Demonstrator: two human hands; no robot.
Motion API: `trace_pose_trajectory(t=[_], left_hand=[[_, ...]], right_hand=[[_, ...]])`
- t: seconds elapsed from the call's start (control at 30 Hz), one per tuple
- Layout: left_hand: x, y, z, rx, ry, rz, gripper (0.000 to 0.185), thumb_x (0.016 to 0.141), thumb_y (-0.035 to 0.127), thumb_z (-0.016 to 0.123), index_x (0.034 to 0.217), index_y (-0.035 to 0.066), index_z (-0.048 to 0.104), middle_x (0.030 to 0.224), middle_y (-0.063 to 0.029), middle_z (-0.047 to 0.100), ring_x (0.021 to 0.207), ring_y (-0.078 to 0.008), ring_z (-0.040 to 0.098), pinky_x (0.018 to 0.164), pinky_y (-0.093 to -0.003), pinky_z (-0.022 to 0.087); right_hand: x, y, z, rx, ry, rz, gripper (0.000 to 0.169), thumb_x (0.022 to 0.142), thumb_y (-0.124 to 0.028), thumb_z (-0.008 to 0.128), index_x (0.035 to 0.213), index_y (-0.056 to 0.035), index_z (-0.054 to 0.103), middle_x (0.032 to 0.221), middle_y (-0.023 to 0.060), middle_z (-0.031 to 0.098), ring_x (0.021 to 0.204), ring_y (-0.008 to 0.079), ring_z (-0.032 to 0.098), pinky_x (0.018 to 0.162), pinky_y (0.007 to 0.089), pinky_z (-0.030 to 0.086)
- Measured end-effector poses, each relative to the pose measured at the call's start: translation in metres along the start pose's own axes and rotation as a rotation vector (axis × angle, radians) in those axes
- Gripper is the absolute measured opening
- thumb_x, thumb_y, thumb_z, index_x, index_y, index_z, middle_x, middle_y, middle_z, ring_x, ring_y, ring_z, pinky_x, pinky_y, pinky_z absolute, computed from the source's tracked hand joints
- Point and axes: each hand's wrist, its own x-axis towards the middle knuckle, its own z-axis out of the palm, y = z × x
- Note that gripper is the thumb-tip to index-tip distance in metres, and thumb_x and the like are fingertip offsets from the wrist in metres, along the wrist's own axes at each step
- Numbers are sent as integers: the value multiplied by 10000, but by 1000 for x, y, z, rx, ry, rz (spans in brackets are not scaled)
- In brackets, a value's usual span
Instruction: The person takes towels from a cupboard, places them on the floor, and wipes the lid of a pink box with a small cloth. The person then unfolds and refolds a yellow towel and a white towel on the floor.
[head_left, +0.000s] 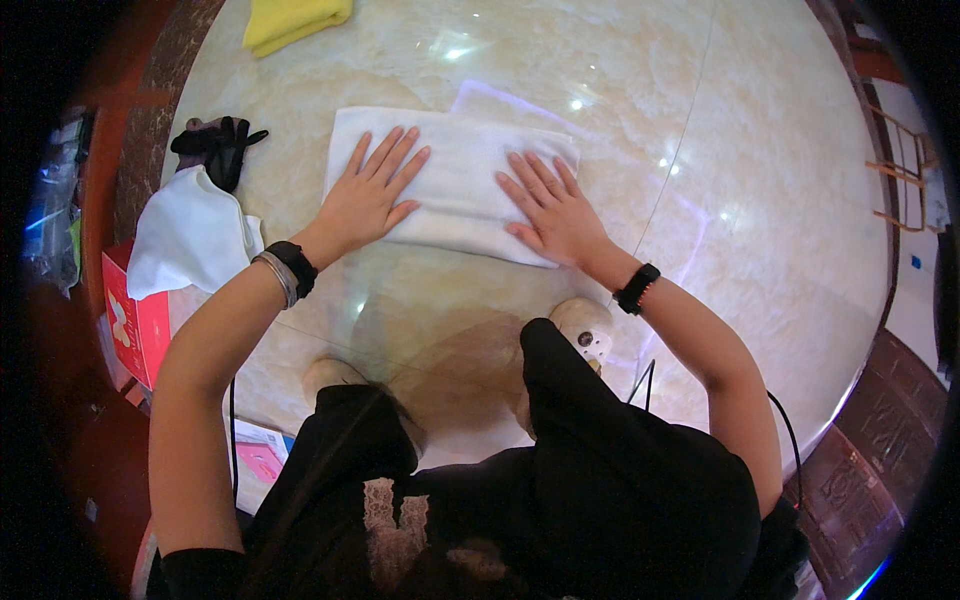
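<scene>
A folded white towel (465, 169) lies flat on the glossy marble-patterned floor (480, 292) in front of me. My left hand (375, 187) rests palm down on its left part, fingers spread. On the right part, my right hand (551, 206) also lies palm down with the fingers slightly apart. Neither hand grips the cloth. A low fold or ridge runs across the towel between the two thumbs. Both wrists wear dark bands, and a silver bangle is on the left one.
A folded yellow towel (300, 21) lies at the top left. Black gloves (217, 150) and a white cloth (191, 232) are at the left, the cloth partly over a red box (135, 315). My shoes flank the near floor; a wire rack (900, 169) stands far right.
</scene>
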Motion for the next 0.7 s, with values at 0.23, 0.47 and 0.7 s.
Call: trace_pose_trajectory(t=[0.23, 0.47, 0.7], left_hand=[[-13, 20, -5, 9, -11, 134, 664, 831, 335, 518, 1378, 74, 246, 1430, -146, 226, 1328, -284, 208, 1075, -507, 117], [-30, 48, 11, 174, -27, 319, 569, 792, 175, 511, 1333, 122, 343, 1279, -120, 395, 1236, -288, 342, 1060, -498, 184], [-45, -4, -16, 57, -122, -14, 488, 769, 112, 503, 1252, 165, 463, 1206, -134, 444, 1186, -309, 388, 1018, -473, 270]], right_hand=[[-6, 14, -17, 232, 200, 354, 661, 776, -349, 602, 1315, -62, 347, 1356, 149, 337, 1254, 294, 314, 1014, 452, 230], [31, 40, -28, 111, 27, 204, 562, 756, -276, 612, 1221, -38, 404, 1103, 153, 507, 1061, 299, 489, 879, 473, 354], [16, -3, -31, 394, -637, 353, 457, 835, -439, 497, 1067, -45, 492, 966, 185, 603, 893, 372, 574, 758, 442, 450]])
